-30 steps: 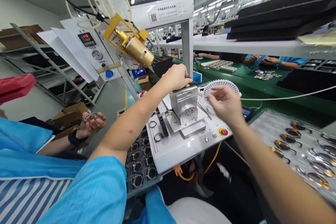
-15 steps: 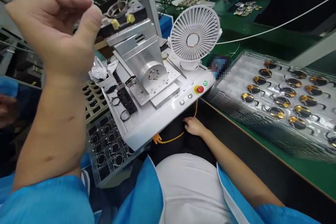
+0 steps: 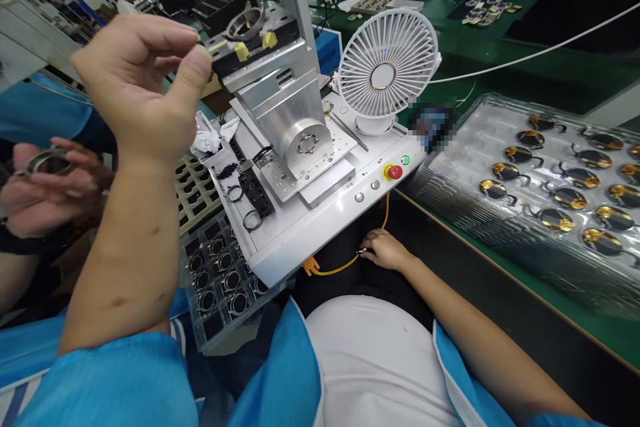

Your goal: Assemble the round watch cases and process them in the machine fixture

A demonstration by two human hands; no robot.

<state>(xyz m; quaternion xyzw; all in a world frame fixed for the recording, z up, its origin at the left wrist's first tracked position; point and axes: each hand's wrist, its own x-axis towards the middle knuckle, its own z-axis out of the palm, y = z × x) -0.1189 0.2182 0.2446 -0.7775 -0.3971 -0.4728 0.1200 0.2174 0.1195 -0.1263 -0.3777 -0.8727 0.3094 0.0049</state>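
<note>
My left hand (image 3: 150, 80) is raised at the upper left, its fingers curled and thumb brought close to the index fingertip. Anything in that pinch is too small to make out. Just right of it, a round metal watch case (image 3: 245, 23) sits on the black top of a metal fixture (image 3: 285, 103), by pieces of yellow tape. Low over my lap, my right hand (image 3: 385, 250) has its fingers closed, with a small shiny bit at the fingertips that I cannot identify. A yellow cable (image 3: 333, 271) runs beside that hand.
A white fan (image 3: 385, 67) and a red stop button (image 3: 395, 173) are on the white machine base (image 3: 280, 247). Clear trays of round parts (image 3: 570, 199) stand at right. A tray of watch cases (image 3: 233, 280) lies lower left, near a co-worker's hands (image 3: 55, 180) holding a ring-shaped part.
The view has swung left, so the scene sits further right. My left hand is slightly lower beside the fixture. A shiny bit now shows at my right fingertips, and a co-worker's hands are clearer at left.
</note>
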